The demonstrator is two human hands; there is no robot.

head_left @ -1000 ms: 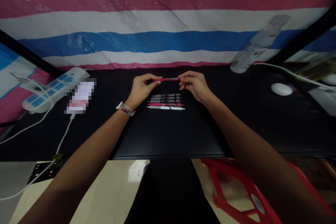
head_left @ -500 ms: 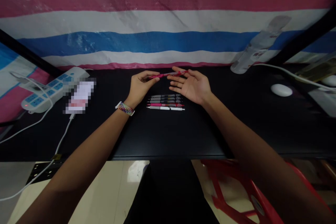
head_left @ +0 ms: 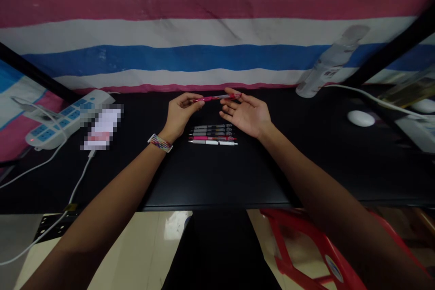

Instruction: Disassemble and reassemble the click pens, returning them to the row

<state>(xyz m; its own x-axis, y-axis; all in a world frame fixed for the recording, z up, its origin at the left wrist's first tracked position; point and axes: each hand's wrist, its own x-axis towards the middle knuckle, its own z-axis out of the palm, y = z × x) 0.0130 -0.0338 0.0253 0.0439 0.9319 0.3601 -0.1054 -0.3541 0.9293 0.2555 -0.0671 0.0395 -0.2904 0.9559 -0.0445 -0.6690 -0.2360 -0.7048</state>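
A red pen with a clear middle section is held level above the black table, stretched between both hands. My left hand pinches its left part between thumb and fingers. At the pen's right end, my right hand grips with thumb and forefinger, its palm turned up and other fingers spread behind. Just below the hands, several pens lie side by side in a row: dark grey-and-clear pens at the back, then a pink pen, then a white pen nearest me.
A power strip and a blurred phone on a white cable lie at the left of the black table. At right are a clear bottle and a white mouse. A red stool stands below the table edge.
The view has tilted slightly, so everything sits a little lower in the picture. Both hands keep hold of the red pen in nearly the same pose.
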